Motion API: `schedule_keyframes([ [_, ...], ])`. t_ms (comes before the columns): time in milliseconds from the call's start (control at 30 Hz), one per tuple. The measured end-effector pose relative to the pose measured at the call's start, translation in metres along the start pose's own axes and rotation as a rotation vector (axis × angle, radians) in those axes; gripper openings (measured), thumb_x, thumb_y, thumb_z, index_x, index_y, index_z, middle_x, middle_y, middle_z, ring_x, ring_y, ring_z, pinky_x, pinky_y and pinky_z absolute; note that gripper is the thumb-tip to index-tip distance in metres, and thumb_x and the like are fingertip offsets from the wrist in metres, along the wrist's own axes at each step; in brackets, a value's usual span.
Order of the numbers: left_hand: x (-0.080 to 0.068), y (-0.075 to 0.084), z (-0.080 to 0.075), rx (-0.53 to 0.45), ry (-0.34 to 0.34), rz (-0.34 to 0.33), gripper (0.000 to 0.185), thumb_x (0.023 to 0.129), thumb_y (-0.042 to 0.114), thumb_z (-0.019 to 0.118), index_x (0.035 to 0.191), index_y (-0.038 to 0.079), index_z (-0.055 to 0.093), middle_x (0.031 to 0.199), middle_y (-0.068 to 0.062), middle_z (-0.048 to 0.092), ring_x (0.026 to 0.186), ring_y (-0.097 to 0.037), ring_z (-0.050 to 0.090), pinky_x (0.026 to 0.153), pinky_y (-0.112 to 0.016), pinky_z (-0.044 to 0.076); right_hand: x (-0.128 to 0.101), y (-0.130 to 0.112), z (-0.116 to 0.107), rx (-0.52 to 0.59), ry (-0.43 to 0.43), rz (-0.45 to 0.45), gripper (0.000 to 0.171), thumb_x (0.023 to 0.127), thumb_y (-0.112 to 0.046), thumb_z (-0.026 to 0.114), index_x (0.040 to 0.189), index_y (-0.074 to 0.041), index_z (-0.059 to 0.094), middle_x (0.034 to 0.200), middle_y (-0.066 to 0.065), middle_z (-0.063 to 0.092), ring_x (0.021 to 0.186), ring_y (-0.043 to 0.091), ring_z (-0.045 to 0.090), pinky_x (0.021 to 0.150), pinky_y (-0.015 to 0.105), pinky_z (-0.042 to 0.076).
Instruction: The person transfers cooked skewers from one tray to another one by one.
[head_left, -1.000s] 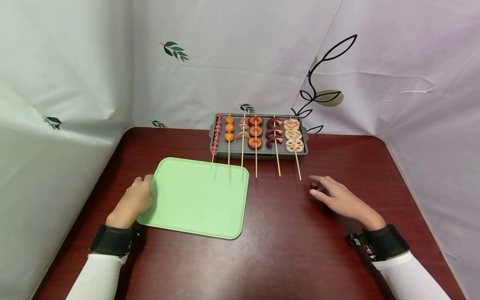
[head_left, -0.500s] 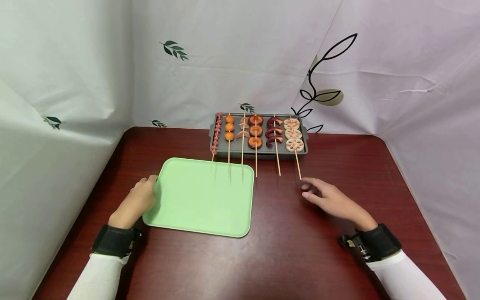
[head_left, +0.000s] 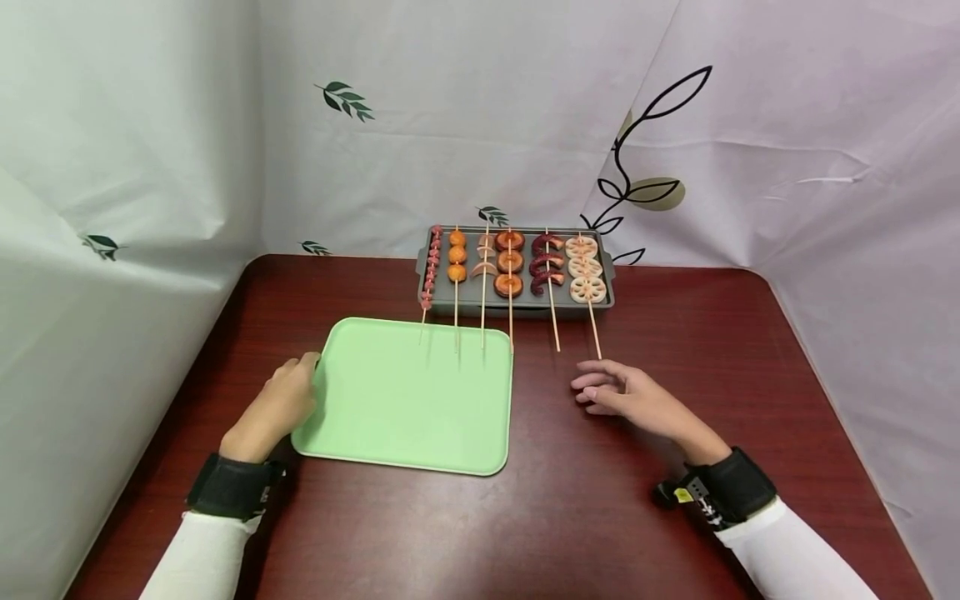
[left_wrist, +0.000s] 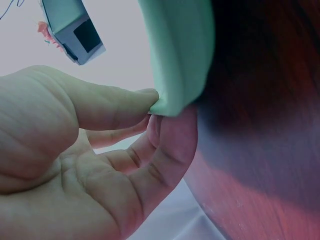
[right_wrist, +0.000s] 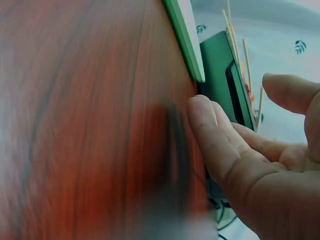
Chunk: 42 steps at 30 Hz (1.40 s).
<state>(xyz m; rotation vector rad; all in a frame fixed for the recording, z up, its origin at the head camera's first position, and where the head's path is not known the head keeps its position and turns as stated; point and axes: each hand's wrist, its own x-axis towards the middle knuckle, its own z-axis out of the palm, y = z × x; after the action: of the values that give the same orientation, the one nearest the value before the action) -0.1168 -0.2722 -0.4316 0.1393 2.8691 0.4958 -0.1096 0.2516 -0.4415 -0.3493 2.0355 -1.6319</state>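
Tray (head_left: 405, 400), green and bare, lies at the desk's (head_left: 600, 517) centre-left, its nine-o'clock edge pinched by the left hand (head_left: 277, 406). Right hand (head_left: 626, 398) hovers relaxed, holding nothing. At twelve o'clock, six skewers (head_left: 510, 275) sit untouched on the grill pan (head_left: 609, 271); no loading has begun.

Both sleeves run off the head view's bottom edge. In the left wrist view the tray (left_wrist: 180, 55) is cut off by the top edge, and the left hand (left_wrist: 75, 165) by the left and bottom. In the right wrist view the desk (right_wrist: 75, 125) is blurred, and the skewers (right_wrist: 235, 35) are too thin to tell apart.
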Motion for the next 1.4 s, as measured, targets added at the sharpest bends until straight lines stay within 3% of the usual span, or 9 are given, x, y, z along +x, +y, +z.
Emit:
schedule_keyframes([
  [233,-0.001,0.006,0.001,-0.002,0.007,0.016,0.048,0.094,-0.008,0.055,0.14,-0.018,0.042,0.12,-0.041,0.056,0.111,-0.054,0.059,0.083,-0.058,0.056,0.007,0.0,0.01,0.242,-0.014,0.093,0.065,0.105,-0.011,0.06,0.156,0.011,0.026,0.147,0.035,0.05,0.117,0.017,0.07,0.099,0.036,0.06],
  [367,-0.002,0.009,0.0,-0.003,0.012,0.028,0.047,0.094,-0.009,0.056,0.138,-0.018,0.043,0.119,-0.041,0.056,0.11,-0.054,0.06,0.082,-0.058,0.056,0.011,0.001,0.013,0.295,-0.044,0.113,0.064,0.106,-0.009,0.058,0.155,0.014,0.024,0.145,0.032,0.055,0.116,0.018,0.071,0.098,0.037,0.06],
  [567,0.0,0.016,0.0,-0.026,0.009,0.044,0.046,0.096,-0.007,0.054,0.139,-0.018,0.043,0.123,-0.04,0.057,0.112,-0.054,0.059,0.084,-0.058,0.056,0.014,0.001,0.018,0.291,-0.034,0.147,0.061,0.106,-0.009,0.057,0.154,0.015,0.028,0.142,0.03,0.058,0.113,0.019,0.073,0.096,0.037,0.061],
  [967,0.003,0.027,0.004,-0.039,0.008,0.074,0.043,0.096,-0.006,0.053,0.137,-0.018,0.046,0.121,-0.038,0.059,0.11,-0.051,0.062,0.081,-0.055,0.057,0.02,-0.001,0.031,0.162,0.023,0.126,0.056,0.103,-0.006,0.062,0.148,0.016,0.039,0.141,0.035,0.055,0.106,0.013,0.071,0.094,0.033,0.062],
  [1267,0.002,0.032,0.009,-0.031,-0.013,0.096,0.043,0.096,-0.006,0.052,0.136,-0.019,0.046,0.119,-0.036,0.06,0.109,-0.048,0.063,0.081,-0.053,0.058,0.023,0.001,0.037,0.18,0.025,0.123,0.054,0.103,-0.002,0.058,0.15,0.016,0.036,0.143,0.038,0.051,0.119,0.024,0.068,0.099,0.033,0.059],
  [1400,0.002,0.035,0.011,-0.044,-0.015,0.109,0.042,0.096,-0.005,0.052,0.136,-0.018,0.046,0.119,-0.035,0.061,0.108,-0.046,0.064,0.08,-0.05,0.058,0.024,0.001,0.04,0.183,0.037,0.13,0.054,0.102,0.001,0.057,0.149,0.017,0.036,0.143,0.04,0.05,0.117,0.022,0.069,0.098,0.033,0.06],
])
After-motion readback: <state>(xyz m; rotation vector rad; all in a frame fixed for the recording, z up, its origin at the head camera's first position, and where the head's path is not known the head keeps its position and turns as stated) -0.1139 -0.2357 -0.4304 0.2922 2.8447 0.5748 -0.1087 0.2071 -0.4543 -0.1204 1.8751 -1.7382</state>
